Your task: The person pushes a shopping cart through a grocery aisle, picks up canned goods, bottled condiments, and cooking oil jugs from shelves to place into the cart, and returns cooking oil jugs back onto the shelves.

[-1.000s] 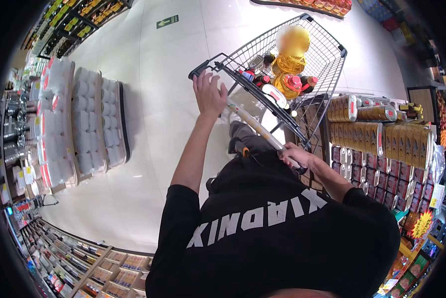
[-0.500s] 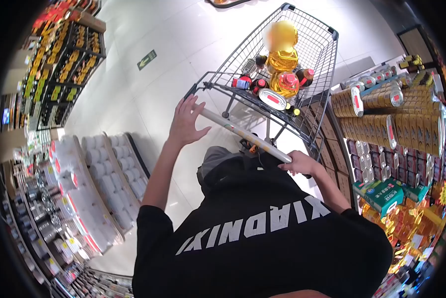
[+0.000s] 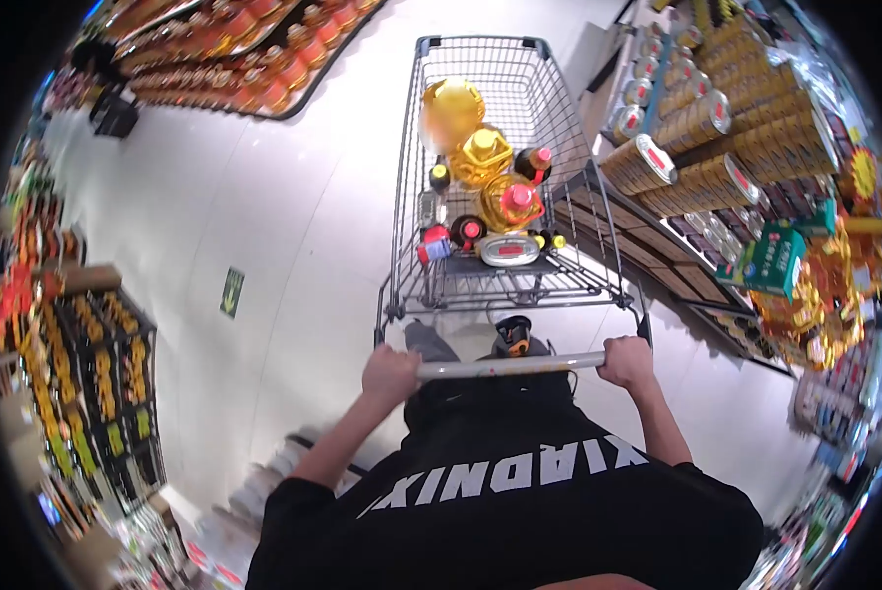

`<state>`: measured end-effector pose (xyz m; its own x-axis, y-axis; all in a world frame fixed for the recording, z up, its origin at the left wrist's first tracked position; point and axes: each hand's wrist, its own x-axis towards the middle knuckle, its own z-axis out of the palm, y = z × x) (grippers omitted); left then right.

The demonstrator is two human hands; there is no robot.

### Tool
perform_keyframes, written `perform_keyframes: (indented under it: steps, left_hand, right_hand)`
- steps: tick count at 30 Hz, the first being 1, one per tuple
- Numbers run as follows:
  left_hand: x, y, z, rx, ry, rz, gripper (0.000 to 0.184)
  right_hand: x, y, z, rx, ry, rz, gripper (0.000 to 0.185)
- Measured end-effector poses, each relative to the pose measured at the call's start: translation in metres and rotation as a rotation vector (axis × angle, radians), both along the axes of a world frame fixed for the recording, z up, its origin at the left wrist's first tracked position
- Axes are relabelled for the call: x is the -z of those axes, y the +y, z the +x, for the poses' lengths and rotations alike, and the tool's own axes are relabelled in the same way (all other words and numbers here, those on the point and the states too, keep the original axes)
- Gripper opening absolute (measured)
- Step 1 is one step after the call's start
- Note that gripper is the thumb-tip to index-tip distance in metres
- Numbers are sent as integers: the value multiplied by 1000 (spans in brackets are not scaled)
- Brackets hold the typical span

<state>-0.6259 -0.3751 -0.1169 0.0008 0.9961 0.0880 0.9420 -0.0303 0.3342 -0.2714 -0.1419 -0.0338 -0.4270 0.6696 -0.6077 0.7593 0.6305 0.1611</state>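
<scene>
Left hand (image 3: 392, 375) and right hand (image 3: 627, 362) are gripping opposite ends of the handle (image 3: 512, 368), the cart (image 3: 520, 90) stretching lengthwise above them toward top centre.

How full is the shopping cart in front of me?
Partly full: the shopping cart holds golden jugs, dark bottles and an oval tin, with bare mesh showing toward its far end.

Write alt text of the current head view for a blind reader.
A person's bare left hand and bare right hand grip the pale, straight handlebar of a dark wire-mesh shopping cart. It holds glossy golden bottles, smaller dark red-capped bottles and a silver oval tin; gold oval tins are stacked to the right.
</scene>
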Motion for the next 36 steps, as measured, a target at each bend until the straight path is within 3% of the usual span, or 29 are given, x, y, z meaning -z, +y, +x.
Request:
perform_keyframes:
  steps: [9, 19, 23, 36]
  left_hand:
    - [3, -5, -102, 162, -7, 30, 13]
    - [-5, 67, -196, 307, 116, -36, 16]
    - [-1, 114, -225, 317, 149, -35, 24]
    - [-17, 284, -283, 336, 137, 64, 22]
  right_hand:
    - [12, -71, -56, 64, 62, 50, 22]
    - [16, -60, -130, 224, 176, 127, 22]
    - [2, -29, -155, 273, 166, 141, 23]
    - [-3, 109, -206, 310, 210, 135, 24]
